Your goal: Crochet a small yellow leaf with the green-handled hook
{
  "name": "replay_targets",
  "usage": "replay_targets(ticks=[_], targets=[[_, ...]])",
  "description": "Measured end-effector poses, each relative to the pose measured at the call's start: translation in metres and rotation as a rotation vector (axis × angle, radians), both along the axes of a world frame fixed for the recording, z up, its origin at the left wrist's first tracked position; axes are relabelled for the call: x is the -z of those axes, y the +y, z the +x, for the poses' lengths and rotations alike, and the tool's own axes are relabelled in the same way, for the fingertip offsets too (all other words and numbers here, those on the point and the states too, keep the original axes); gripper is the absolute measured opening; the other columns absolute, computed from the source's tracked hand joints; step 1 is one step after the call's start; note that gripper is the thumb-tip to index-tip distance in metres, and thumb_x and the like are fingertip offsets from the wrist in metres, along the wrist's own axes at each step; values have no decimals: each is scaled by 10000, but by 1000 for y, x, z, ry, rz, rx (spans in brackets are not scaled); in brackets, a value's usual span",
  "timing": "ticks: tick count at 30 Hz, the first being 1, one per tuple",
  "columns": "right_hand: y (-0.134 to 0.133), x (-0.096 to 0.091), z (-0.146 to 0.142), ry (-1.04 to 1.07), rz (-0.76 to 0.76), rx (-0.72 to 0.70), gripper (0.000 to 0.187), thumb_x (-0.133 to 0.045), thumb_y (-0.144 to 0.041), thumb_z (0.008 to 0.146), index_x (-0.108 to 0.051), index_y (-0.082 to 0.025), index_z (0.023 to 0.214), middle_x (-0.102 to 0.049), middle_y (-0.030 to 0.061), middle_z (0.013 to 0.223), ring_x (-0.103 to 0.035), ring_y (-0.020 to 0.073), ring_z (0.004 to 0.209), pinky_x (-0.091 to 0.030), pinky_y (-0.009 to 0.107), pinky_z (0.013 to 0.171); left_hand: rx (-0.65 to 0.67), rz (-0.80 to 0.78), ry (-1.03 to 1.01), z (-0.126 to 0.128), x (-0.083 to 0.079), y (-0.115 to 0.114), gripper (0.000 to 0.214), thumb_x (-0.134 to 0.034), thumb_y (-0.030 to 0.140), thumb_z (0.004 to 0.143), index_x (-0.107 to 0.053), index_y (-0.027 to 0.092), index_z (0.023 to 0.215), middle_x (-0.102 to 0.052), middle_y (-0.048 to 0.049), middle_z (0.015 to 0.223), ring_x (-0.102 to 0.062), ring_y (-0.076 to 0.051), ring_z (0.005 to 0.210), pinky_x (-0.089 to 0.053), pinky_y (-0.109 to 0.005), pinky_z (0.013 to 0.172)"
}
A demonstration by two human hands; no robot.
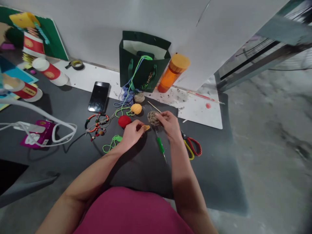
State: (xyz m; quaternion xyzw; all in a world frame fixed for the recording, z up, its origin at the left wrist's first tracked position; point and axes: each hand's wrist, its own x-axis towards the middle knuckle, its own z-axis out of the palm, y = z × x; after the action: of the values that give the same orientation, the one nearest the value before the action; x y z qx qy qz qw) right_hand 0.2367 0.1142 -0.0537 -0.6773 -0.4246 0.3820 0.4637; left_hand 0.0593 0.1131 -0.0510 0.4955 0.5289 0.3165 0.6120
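My left hand (pixel 133 131) pinches a small orange crocheted piece (pixel 146 128) over the dark mat (pixel 214 175). My right hand (pixel 170 123) is closed on a grey-brown yarn ball (pixel 153 117), just right of the orange piece. A red yarn ball (pixel 124 121) lies beside my left hand. A yellow-orange yarn ball (pixel 136 108) sits behind it. A green-handled crochet hook (pixel 160 146) lies on the mat between my wrists. A thin wooden stick (pixel 154 107) lies behind the grey-brown ball.
A dark green paper bag (pixel 143 61) with yarn trailing out stands at the back, an orange bottle (pixel 173 72) beside it. A phone (pixel 98 96), beaded bracelets (pixel 97 125), a green cord (pixel 110 144), scissors (pixel 193 146), paper cups (pixel 50 71) and a tape roll (pixel 76 64) lie around.
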Motion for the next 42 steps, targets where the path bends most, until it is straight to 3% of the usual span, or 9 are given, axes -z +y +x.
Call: replay_targets(ticks=[3, 8, 11, 16, 23, 31, 38, 42], targets=[[-20, -3, 3, 167, 3, 0, 497, -749, -706, 738, -569, -246, 800, -626, -37, 653, -579, 137, 575, -486, 269, 534, -40, -127, -128, 4, 0, -2, 87, -690, 132, 880, -635, 170, 823, -723, -24, 761, -701, -153, 708, -560, -252, 620], [-41, 1, -6, 352, -7, -8, 494, -855, -640, 685, -598, -242, 825, -650, -29, 685, -613, 134, 623, -541, 272, 584, -14, -332, -324, 8, -6, -4, 99, -766, 178, 849, -679, 133, 861, -769, -73, 824, -739, -155, 739, -622, -285, 710], [-45, 5, -8, 414, -14, -12, 463, -855, -608, 712, -598, -246, 843, -656, -31, 710, -623, 132, 654, -555, 271, 614, -5, -413, -408, 6, -9, -4, 162, -735, 286, 905, -719, 129, 869, -786, -102, 865, -751, -176, 766, -636, -309, 726], [-48, 7, -6, 476, -19, 19, 436, -870, -564, 719, -601, -246, 847, -645, -41, 711, -622, 126, 659, -551, 262, 617, 0, -514, -486, 2, -8, -2, 479, -632, 589, 951, -736, 135, 844, -795, -149, 844, -765, -228, 772, -640, -346, 691], [-53, 8, -9, 479, -35, 39, 470, -886, -572, 687, -587, -243, 839, -660, -42, 703, -619, 124, 614, -545, 259, 569, 56, -554, -510, -3, -8, -2, 557, -653, 695, 892, -723, 151, 794, -795, -134, 799, -751, -209, 693, -624, -320, 646], [-53, 10, -11, 482, -1, 83, 464, -891, -539, 687, -604, -252, 913, -709, -23, 793, -695, 165, 744, -595, 309, 688, 117, -457, -504, -5, -8, -5, 508, -736, 623, 867, -796, 120, 836, -794, -127, 803, -721, -169, 705, -600, -297, 706], [-53, 9, -13, 458, 67, 66, 430, -838, -560, 740, -590, -260, 924, -709, -12, 848, -681, 159, 773, -582, 309, 717, 154, -375, -491, -7, -11, -8, 157, -882, 265, 749, -814, 152, 835, -788, -66, 824, -689, -134, 734, -578, -277, 732], [-55, 8, -12, 484, 42, -12, 411, -801, -593, 769, -598, -268, 916, -702, -11, 839, -669, 154, 737, -577, 303, 684, 169, -357, -459, -7, -8, -8, 103, -872, 218, 723, -803, 159, 773, -758, -42, 753, -666, -129, 701, -554, -264, 690]])
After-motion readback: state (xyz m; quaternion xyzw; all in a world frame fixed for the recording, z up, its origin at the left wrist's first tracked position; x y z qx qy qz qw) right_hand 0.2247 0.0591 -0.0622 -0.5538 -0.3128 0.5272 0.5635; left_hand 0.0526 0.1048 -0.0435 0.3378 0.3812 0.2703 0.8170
